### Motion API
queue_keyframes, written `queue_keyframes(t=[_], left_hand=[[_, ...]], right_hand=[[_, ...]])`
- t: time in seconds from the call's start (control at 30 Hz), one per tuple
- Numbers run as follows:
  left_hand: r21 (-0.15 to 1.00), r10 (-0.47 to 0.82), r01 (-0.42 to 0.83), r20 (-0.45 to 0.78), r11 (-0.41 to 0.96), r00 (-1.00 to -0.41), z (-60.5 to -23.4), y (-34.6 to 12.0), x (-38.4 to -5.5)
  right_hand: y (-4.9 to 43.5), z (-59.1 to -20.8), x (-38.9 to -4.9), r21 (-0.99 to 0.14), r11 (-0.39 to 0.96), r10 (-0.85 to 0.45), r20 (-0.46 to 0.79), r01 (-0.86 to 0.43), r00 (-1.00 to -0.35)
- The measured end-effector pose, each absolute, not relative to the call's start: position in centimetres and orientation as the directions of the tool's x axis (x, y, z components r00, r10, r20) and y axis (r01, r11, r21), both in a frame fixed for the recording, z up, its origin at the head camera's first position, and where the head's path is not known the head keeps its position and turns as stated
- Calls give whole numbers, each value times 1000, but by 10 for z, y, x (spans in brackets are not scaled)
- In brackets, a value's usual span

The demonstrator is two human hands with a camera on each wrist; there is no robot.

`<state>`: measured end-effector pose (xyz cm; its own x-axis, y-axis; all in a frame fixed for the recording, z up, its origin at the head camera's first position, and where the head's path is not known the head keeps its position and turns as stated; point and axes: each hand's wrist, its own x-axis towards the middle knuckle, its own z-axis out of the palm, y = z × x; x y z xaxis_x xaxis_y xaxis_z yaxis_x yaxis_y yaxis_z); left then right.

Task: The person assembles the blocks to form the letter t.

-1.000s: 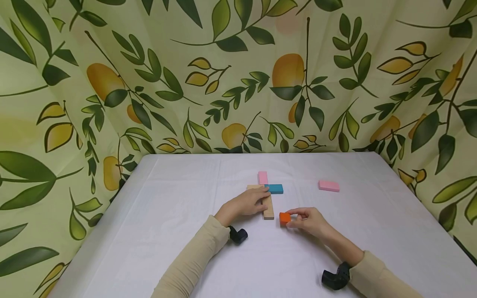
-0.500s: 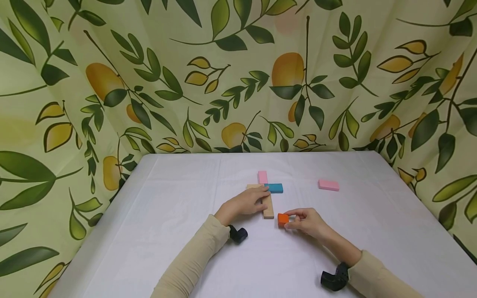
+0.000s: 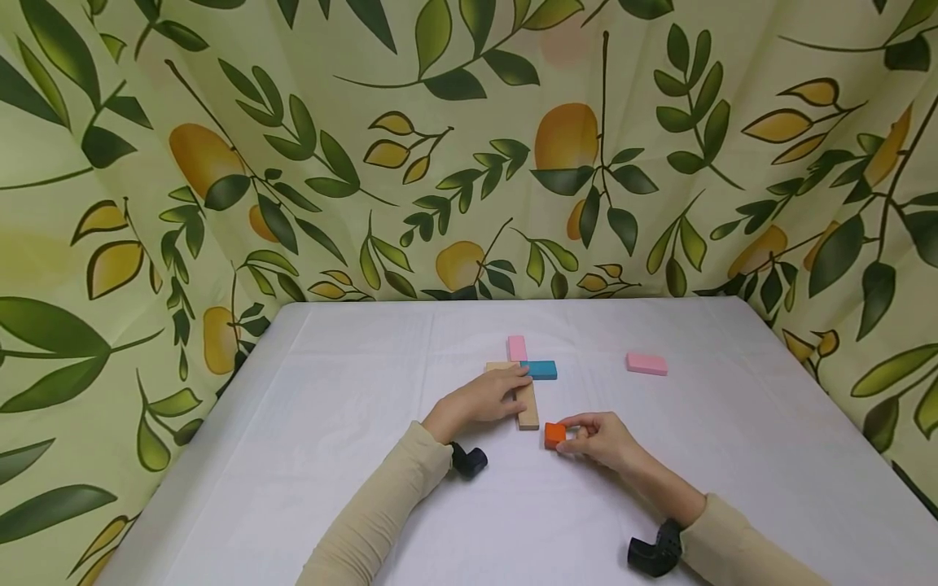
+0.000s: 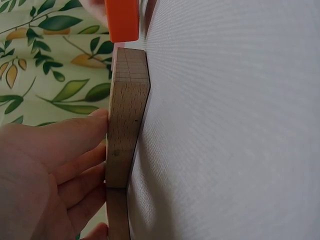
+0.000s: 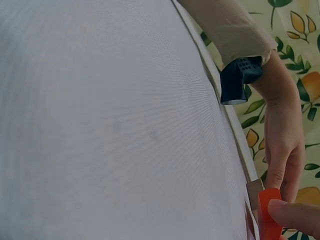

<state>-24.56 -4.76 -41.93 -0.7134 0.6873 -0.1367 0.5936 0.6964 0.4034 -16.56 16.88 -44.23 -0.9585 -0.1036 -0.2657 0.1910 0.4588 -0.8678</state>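
My right hand (image 3: 604,439) pinches an orange block (image 3: 554,435) between thumb and fingers, just right of the near end of a plain wooden block (image 3: 528,411). A small gap separates the two in the head view. My left hand (image 3: 479,399) rests with thumb and fingertips on the wooden blocks, partly hiding them. In the left wrist view the thumb touches the top of the wooden block (image 4: 122,125). A second wooden block (image 3: 501,366), a blue block (image 3: 542,370) and a pink block (image 3: 516,348) adjoin it in a cross-like layout.
Another pink block (image 3: 646,364) lies apart at the right on the white tablecloth (image 3: 352,366). A patterned leaf-and-fruit curtain (image 3: 469,163) hangs behind and beside the table. Each wrist wears a black camera mount, such as the right camera mount (image 3: 655,553).
My right hand has shifted slightly left and nearer the front, bringing the orange block with it. The left hand and the other blocks have stayed in place.
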Motion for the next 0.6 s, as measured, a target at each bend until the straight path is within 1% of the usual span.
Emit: queue_keyframes(t=[0.2, 0.6], left_hand=[[386, 678, 589, -149, 710, -720, -420, -47, -245], [385, 678, 589, -149, 711, -720, -421, -47, -247]], right_hand=[[166, -443, -165, -874, 447, -111, -267, 192, -957], [162, -443, -165, -861, 477, -106, -256, 177, -961]])
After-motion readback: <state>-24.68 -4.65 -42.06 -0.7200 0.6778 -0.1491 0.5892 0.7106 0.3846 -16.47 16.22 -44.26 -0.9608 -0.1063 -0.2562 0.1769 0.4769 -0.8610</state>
